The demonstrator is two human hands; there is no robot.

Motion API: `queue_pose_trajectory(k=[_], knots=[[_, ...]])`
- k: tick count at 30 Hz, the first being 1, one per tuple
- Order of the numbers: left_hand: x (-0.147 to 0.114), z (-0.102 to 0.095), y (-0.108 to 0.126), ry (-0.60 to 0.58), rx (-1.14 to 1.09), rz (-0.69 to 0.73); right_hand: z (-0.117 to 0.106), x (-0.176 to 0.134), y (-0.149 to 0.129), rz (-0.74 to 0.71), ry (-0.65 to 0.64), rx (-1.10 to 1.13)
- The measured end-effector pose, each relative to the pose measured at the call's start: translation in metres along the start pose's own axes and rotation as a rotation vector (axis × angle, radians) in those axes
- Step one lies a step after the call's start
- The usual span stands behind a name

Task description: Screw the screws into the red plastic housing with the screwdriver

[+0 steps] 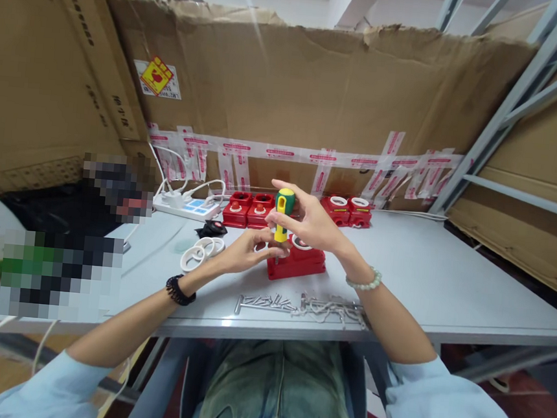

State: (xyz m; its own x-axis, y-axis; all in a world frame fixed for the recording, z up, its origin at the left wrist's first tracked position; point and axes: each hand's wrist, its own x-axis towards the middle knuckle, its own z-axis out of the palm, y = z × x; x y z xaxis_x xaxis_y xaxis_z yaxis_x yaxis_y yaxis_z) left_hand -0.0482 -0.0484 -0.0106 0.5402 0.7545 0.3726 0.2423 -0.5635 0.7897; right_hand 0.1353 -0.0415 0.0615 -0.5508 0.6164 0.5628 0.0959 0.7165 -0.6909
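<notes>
Screwdriver (283, 213) in right hand (313, 225), left hand (243, 250) gripping its shaft, five red housings

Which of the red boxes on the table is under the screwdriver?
The single red box nearest the person, under the yellow-green screwdriver held by both hands. The left pair and the right pair stand untouched near the cardboard wall.

To your right the counter (448, 276) lies bare and open. A row of loose screws (299, 305) lines the near edge. White rings (201, 253) crowd the left; red housings (298, 211) and cardboard (318, 89) block the back.
</notes>
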Motion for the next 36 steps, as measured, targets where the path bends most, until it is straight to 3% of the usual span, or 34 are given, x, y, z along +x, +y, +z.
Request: queue_pose_trajectory(k=[6, 10, 17, 25, 31, 36], knots=[[0.005, 0.007, -0.002, 0.093, -0.103, -0.066, 0.011, -0.004, -0.004, -0.001, 0.194, -0.166], [0.009, 0.014, -0.004, 0.197, -0.145, -0.056, 0.012, -0.005, -0.005, -0.015, 0.233, -0.171], [0.001, 0.002, 0.001, 0.034, -0.064, -0.007, 0.013, -0.006, -0.006, -0.003, 0.258, -0.163], [0.007, 0.013, -0.005, 0.198, -0.261, -0.01, 0.013, -0.006, -0.007, 0.049, 0.297, -0.152], [0.001, 0.004, 0.003, 0.038, -0.153, -0.007, 0.014, -0.007, -0.007, 0.05, 0.314, -0.159], [0.006, 0.008, 0.0, 0.143, -0.193, -0.051, 0.017, -0.007, -0.007, 0.037, 0.291, -0.14]])
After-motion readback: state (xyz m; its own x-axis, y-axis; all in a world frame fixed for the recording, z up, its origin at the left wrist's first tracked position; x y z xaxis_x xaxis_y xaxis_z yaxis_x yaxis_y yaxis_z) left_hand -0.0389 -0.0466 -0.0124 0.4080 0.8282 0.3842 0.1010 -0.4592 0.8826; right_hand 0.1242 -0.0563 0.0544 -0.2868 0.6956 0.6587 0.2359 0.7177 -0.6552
